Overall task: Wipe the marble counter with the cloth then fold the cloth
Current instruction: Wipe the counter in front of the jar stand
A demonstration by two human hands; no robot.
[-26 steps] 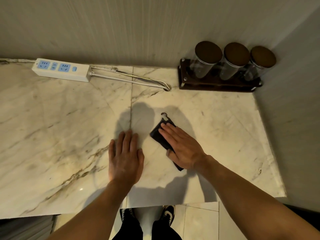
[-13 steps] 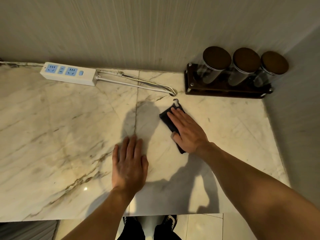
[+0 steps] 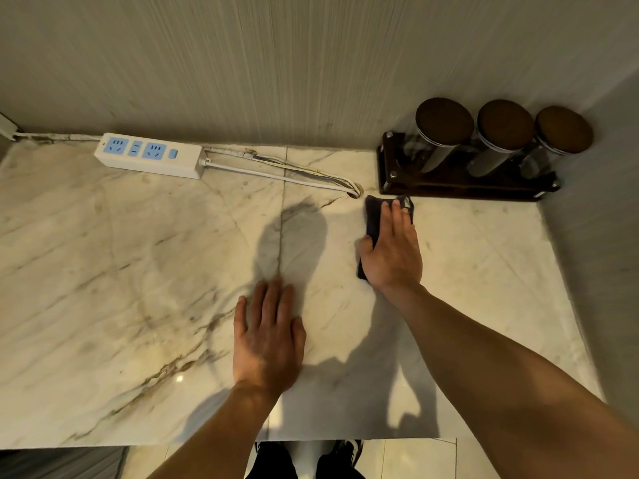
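The cloth has slid away from me, up to the back of the counter. Now it sits just beside the jar rack. My right hand lies flat on it, fingers together, pressing down. My left hand stays flat on the marble, holding nothing. I think I am still wiping; folding comes later.

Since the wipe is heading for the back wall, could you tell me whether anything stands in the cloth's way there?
Yes: the jar rack sits just beyond the cloth under the right hand, and the cable lies to its left.
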